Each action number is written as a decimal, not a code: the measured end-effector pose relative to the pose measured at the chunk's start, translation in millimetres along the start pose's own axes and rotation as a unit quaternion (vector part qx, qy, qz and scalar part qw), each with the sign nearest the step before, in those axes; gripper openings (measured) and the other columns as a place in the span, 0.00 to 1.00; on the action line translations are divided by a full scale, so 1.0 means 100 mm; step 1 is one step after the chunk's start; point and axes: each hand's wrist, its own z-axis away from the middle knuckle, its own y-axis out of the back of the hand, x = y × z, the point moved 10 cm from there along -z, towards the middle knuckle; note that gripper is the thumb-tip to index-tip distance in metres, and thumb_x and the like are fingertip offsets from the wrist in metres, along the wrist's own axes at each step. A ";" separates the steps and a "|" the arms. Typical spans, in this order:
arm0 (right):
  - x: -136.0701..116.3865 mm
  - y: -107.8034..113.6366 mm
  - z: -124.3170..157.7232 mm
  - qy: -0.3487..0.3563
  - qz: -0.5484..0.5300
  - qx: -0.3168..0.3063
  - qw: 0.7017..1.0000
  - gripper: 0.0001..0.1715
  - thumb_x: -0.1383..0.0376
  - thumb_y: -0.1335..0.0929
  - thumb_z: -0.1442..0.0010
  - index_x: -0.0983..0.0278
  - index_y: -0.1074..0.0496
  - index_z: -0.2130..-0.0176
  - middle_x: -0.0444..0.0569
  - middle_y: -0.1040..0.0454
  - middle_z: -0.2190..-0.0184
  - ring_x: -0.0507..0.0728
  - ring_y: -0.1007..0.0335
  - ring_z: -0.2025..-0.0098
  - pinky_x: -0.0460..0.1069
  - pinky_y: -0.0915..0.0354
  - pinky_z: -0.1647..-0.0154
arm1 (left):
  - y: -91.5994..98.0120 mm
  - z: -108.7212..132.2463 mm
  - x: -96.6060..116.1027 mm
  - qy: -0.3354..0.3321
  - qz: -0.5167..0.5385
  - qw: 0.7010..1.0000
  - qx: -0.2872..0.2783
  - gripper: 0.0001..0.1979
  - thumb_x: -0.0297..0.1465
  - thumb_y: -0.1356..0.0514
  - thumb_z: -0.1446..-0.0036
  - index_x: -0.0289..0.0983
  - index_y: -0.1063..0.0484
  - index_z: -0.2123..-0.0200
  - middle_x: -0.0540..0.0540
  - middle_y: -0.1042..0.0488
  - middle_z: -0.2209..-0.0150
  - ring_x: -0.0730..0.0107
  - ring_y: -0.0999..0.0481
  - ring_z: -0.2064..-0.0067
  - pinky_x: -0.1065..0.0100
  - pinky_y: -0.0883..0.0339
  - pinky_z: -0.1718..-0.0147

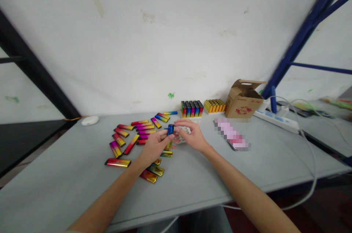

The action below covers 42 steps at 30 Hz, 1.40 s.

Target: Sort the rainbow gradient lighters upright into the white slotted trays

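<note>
My left hand [155, 146] is closed around a shiny blue-and-gold lighter [171, 129], held upright above the table. Thumb and forefinger of my right hand [191, 134] come together at the lighter's upper edge and seem to touch it. Just behind and under my right hand is a whitish tray [186, 135] with a cell-like pattern, partly hidden by the fingers. Loose lighters in red, purple, blue and gold lie scattered to the left, among them a red-and-gold lighter [117, 162] nearest the left side. Several more lie under and beside my left wrist.
By the wall stand a block of upright multicoloured lighters [191, 109] and a block of yellow ones [215, 106]. Right of them are an open cardboard box [243, 103], a pink phone-like object [232, 135], a power strip [276, 120] and white cables. A white case [90, 121] lies far left.
</note>
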 end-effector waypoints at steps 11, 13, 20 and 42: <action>0.32 0.12 -0.08 -0.085 -0.091 0.043 0.991 0.16 0.53 0.29 0.46 0.63 0.25 0.64 0.50 0.22 0.64 0.57 0.26 0.62 0.52 0.31 0.57 | 0.25 -0.01 0.08 -0.082 -0.127 0.984 0.090 0.12 0.31 0.31 0.55 0.39 0.22 0.64 0.44 0.20 0.63 0.57 0.22 0.57 0.63 0.29 0.56; 0.43 0.25 -0.09 -0.107 -0.096 0.087 0.986 0.17 0.53 0.30 0.46 0.64 0.26 0.64 0.48 0.23 0.68 0.56 0.26 0.67 0.51 0.30 0.62 | 0.32 0.02 0.10 -0.113 -0.184 0.969 0.120 0.15 0.32 0.31 0.55 0.40 0.22 0.60 0.42 0.20 0.59 0.54 0.24 0.52 0.60 0.33 0.49; 0.74 0.29 -0.06 -0.121 -0.050 0.107 0.986 0.16 0.54 0.31 0.45 0.63 0.30 0.64 0.49 0.24 0.69 0.56 0.27 0.68 0.50 0.31 0.66 | -0.05 0.09 -0.08 -0.176 -0.488 0.854 -0.026 0.21 0.41 0.40 0.44 0.42 0.27 0.48 0.37 0.32 0.41 0.48 0.36 0.39 0.43 0.53 0.38; 0.44 0.02 -0.10 0.003 0.210 0.002 0.978 0.11 0.62 0.36 0.36 0.63 0.29 0.56 0.53 0.24 0.59 0.58 0.28 0.57 0.53 0.34 0.53 | 0.14 0.01 0.04 -0.217 -0.656 0.720 0.060 0.17 0.28 0.49 0.40 0.33 0.27 0.52 0.34 0.29 0.46 0.48 0.36 0.40 0.47 0.45 0.41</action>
